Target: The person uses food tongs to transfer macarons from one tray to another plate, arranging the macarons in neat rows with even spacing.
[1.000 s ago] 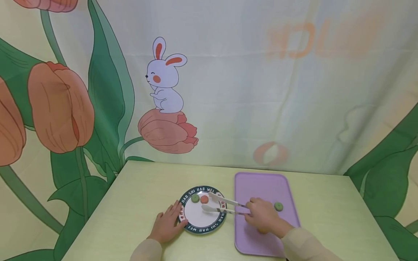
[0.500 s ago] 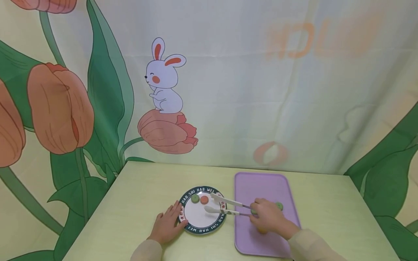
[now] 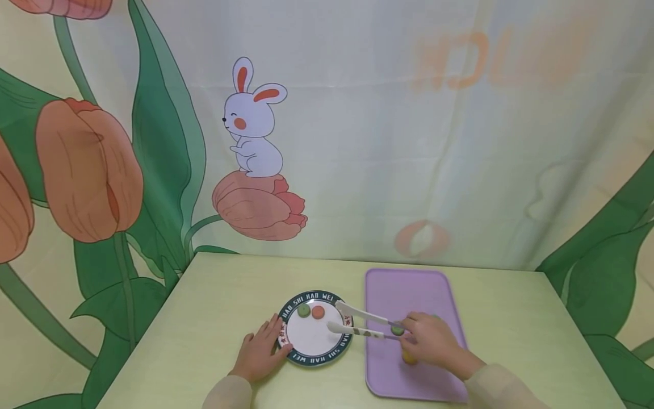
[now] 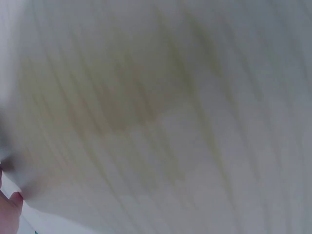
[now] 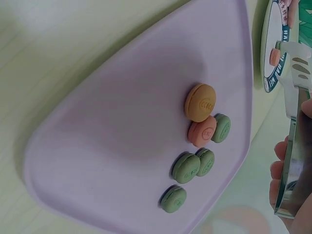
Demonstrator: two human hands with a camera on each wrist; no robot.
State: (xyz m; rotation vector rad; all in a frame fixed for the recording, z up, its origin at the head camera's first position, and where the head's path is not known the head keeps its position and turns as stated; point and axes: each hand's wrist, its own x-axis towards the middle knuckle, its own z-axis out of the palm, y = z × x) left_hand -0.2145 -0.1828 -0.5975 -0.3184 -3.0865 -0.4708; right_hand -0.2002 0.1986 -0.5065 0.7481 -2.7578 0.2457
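Observation:
My right hand (image 3: 431, 341) grips a pair of tongs (image 3: 364, 313) with pale tips. The tips are spread apart above the right part of a dark-rimmed plate (image 3: 309, 338), with nothing between them. A green macaron (image 3: 304, 310) and a pink macaron (image 3: 318, 312) lie on that plate. My left hand (image 3: 259, 351) rests with extended fingers at the plate's left rim. Below my right hand is a purple tray (image 3: 403, 292). The right wrist view shows an orange macaron (image 5: 201, 103), a pink macaron (image 5: 202, 131) and several green macarons (image 5: 186, 168) on it.
Plate and tray stand side by side on a pale wooden table (image 3: 225, 289). Behind it hangs a printed cloth (image 3: 347, 142) with a rabbit and tulips. Pale fabric (image 4: 195, 146) covers most of the left wrist view.
My right hand has moved a little to the right with the tongs, drawing their tips toward the plate's right side. My left hand stays at the rim. The head view has shifted slightly.

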